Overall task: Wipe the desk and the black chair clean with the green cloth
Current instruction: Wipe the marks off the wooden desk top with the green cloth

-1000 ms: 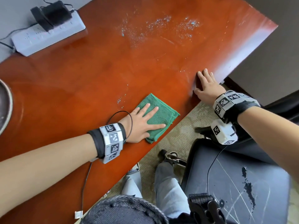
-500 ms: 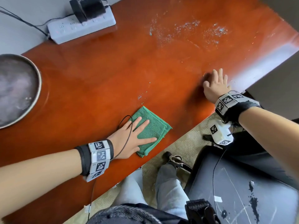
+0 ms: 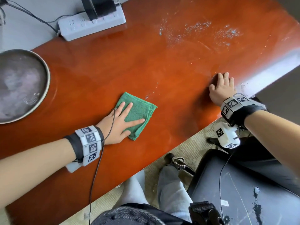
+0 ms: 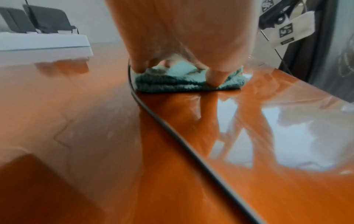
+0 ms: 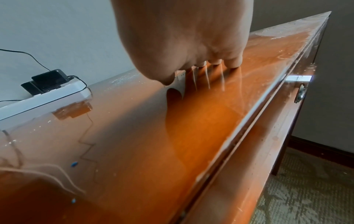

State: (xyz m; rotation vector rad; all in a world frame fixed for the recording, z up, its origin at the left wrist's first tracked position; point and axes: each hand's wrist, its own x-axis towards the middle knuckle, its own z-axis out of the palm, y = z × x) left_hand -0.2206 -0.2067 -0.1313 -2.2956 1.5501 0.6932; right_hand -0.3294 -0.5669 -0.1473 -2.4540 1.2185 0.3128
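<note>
A folded green cloth (image 3: 139, 111) (image 4: 184, 81) lies on the glossy reddish-brown desk (image 3: 162, 65). My left hand (image 3: 123, 117) presses flat on it with straight, spread fingers. My right hand (image 3: 221, 88) (image 5: 191, 45) rests flat on the desk near its front edge, fingers straight and holding nothing. White specks and smears (image 3: 194, 34) cover the far right of the desk. The black chair (image 3: 243, 192), streaked with white scratches and dark spots, stands at lower right, below the desk edge.
A white power strip (image 3: 92, 25) with a black adapter sits at the desk's back edge. A round metal basin (image 3: 24, 85) stands at far left. A cable (image 3: 97, 159) runs from my left wrist across the desk. My legs and carpet show below.
My left hand has slid the green cloth away from the front edge toward the middle of the desk. The right hand has stayed flat near the front edge. The head view has shifted left.
</note>
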